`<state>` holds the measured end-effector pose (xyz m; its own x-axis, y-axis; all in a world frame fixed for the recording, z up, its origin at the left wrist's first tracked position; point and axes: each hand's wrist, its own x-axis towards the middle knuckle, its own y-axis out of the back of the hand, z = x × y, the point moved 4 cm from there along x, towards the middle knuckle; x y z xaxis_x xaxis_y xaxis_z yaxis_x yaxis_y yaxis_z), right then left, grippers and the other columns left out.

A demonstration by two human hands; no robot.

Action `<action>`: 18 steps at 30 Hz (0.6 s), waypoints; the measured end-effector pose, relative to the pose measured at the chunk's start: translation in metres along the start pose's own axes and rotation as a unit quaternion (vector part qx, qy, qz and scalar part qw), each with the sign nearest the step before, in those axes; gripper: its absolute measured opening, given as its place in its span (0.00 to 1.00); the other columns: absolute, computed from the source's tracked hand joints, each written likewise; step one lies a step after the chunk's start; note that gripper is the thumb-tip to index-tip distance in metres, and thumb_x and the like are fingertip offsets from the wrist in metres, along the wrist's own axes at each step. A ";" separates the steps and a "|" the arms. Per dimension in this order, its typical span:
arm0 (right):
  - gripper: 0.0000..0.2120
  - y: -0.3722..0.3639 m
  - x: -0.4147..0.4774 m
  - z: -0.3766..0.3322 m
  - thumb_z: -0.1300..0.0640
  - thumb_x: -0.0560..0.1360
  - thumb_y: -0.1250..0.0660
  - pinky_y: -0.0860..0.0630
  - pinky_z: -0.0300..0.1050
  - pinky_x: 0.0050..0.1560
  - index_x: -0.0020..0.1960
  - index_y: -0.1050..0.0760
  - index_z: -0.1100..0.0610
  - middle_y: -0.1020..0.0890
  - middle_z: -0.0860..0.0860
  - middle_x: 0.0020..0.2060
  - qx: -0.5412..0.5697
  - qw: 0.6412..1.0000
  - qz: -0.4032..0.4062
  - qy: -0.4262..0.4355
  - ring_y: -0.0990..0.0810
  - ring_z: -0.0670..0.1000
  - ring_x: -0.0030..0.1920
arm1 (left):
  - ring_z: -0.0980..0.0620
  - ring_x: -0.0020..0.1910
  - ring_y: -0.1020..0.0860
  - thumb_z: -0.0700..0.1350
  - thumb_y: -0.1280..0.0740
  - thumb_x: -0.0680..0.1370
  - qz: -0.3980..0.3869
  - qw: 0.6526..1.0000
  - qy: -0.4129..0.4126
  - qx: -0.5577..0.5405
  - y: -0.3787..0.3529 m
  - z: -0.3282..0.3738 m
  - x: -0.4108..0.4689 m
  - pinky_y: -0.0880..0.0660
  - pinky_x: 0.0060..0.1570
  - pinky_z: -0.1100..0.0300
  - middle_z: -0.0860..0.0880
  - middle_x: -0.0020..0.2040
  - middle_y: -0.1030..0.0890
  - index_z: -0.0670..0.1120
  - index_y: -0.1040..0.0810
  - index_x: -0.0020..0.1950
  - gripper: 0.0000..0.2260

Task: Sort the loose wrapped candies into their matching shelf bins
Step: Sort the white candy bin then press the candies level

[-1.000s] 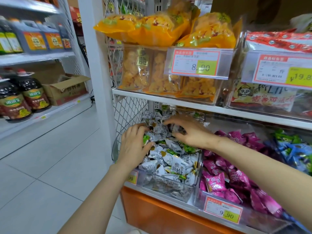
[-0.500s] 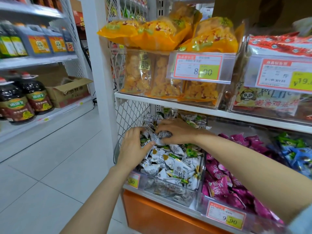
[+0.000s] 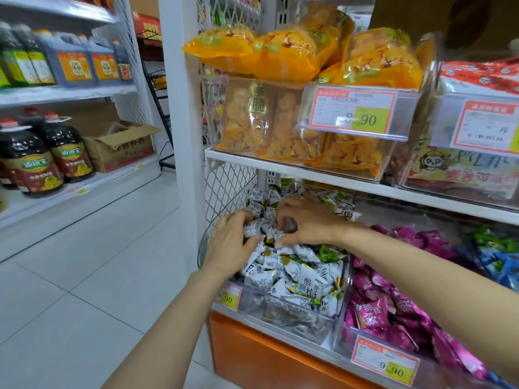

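I read 8.90 on the upper price tag clipped to the front of the clear snack bin. I read 9.90 on the lower price tag at the front edge of the magenta-candy bin, and only ".90" on the left price tag at the front-left corner of the white-candy bin. White candies carry 酸甜梅, an orange snack bag shows 脆, and the oil bottle label looks like 道道全; other print is too blurred.
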<state>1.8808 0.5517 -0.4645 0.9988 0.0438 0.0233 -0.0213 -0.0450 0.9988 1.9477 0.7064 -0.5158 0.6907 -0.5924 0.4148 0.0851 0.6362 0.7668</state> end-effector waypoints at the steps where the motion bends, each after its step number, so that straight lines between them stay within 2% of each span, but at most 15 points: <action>1: 0.26 0.000 0.002 -0.001 0.35 0.69 0.33 0.61 0.51 0.72 0.61 0.31 0.46 0.37 0.45 0.71 -0.008 1.000 -0.013 -0.010 0.43 0.48 0.73 | 0.49 0.63 0.36 0.58 0.42 0.76 -0.002 1.000 -0.010 0.020 0.001 0.002 -0.001 0.36 0.57 0.56 0.49 0.63 0.28 0.49 0.32 0.66 0.22; 2: 0.33 -0.001 0.004 -0.002 0.34 0.69 0.35 0.65 0.53 0.72 0.70 0.39 0.45 0.43 0.45 0.74 -0.032 0.999 -0.031 -0.015 0.49 0.47 0.75 | 0.50 0.62 0.37 0.62 0.48 0.73 -0.007 0.999 -0.014 0.045 0.001 0.004 -0.002 0.37 0.57 0.56 0.50 0.63 0.29 0.50 0.32 0.67 0.28; 3: 0.37 -0.003 0.007 -0.004 0.33 0.71 0.37 0.69 0.54 0.71 0.74 0.46 0.43 0.49 0.45 0.76 -0.069 0.996 -0.053 -0.010 0.53 0.47 0.76 | 0.50 0.61 0.38 0.65 0.54 0.70 -0.011 0.998 -0.011 0.063 0.001 0.006 -0.003 0.37 0.58 0.57 0.50 0.62 0.30 0.51 0.31 0.68 0.33; 5: 0.35 -0.006 0.010 -0.007 0.33 0.74 0.42 0.73 0.57 0.68 0.75 0.52 0.40 0.53 0.44 0.76 -0.119 0.988 -0.097 0.009 0.55 0.47 0.76 | 0.50 0.60 0.38 0.67 0.58 0.66 -0.016 0.997 0.000 0.082 0.001 0.007 -0.005 0.36 0.59 0.56 0.50 0.60 0.31 0.51 0.30 0.66 0.37; 9: 0.30 -0.005 0.011 -0.008 0.34 0.74 0.43 0.69 0.58 0.70 0.73 0.45 0.38 0.49 0.45 0.76 -0.103 0.987 -0.123 -0.005 0.50 0.51 0.76 | 0.50 0.63 0.39 0.71 0.53 0.66 -0.019 0.997 -0.003 0.080 0.002 0.009 -0.007 0.36 0.60 0.56 0.50 0.64 0.33 0.51 0.29 0.63 0.36; 11: 0.30 0.000 0.006 -0.009 0.34 0.74 0.41 0.64 0.57 0.72 0.73 0.42 0.40 0.47 0.45 0.76 -0.096 0.988 -0.121 -0.014 0.50 0.53 0.76 | 0.48 0.66 0.39 0.66 0.47 0.72 -0.024 0.997 -0.002 0.077 0.002 0.009 -0.008 0.38 0.62 0.55 0.49 0.68 0.34 0.49 0.29 0.63 0.28; 13: 0.28 0.004 -0.001 -0.007 0.36 0.75 0.40 0.60 0.55 0.73 0.72 0.40 0.41 0.45 0.45 0.75 -0.090 0.989 -0.112 -0.018 0.51 0.55 0.75 | 0.47 0.66 0.38 0.55 0.41 0.78 -0.018 0.997 0.002 0.081 0.002 0.008 -0.009 0.38 0.61 0.55 0.48 0.69 0.34 0.48 0.29 0.63 0.17; 15: 0.24 0.004 -0.006 0.000 0.38 0.75 0.40 0.59 0.55 0.73 0.70 0.37 0.41 0.43 0.44 0.74 -0.072 0.993 -0.093 -0.017 0.52 0.56 0.76 | 0.46 0.63 0.36 0.50 0.41 0.79 -0.002 0.996 0.010 0.086 0.003 0.007 -0.010 0.37 0.58 0.55 0.46 0.66 0.32 0.47 0.29 0.61 0.13; 16: 0.22 0.003 -0.008 0.004 0.39 0.75 0.40 0.59 0.55 0.73 0.68 0.36 0.40 0.43 0.44 0.74 -0.060 0.995 -0.083 -0.015 0.52 0.56 0.76 | 0.46 0.61 0.35 0.51 0.43 0.79 0.000 0.996 0.016 0.089 0.003 0.006 -0.011 0.36 0.56 0.55 0.46 0.65 0.30 0.47 0.29 0.60 0.14; 18: 0.20 0.003 -0.011 0.009 0.40 0.75 0.39 0.59 0.53 0.73 0.66 0.33 0.41 0.41 0.43 0.73 -0.044 0.997 -0.062 -0.003 0.48 0.53 0.75 | 0.46 0.59 0.34 0.57 0.51 0.76 -0.002 0.995 0.026 0.101 0.003 0.007 -0.012 0.35 0.54 0.55 0.45 0.61 0.28 0.47 0.28 0.60 0.21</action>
<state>1.8698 0.5421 -0.4622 0.9942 0.0375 -0.1008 0.0990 0.0476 0.9939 1.9347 0.7121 -0.5146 0.7275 -0.5646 0.3899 -0.0548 0.5186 0.8533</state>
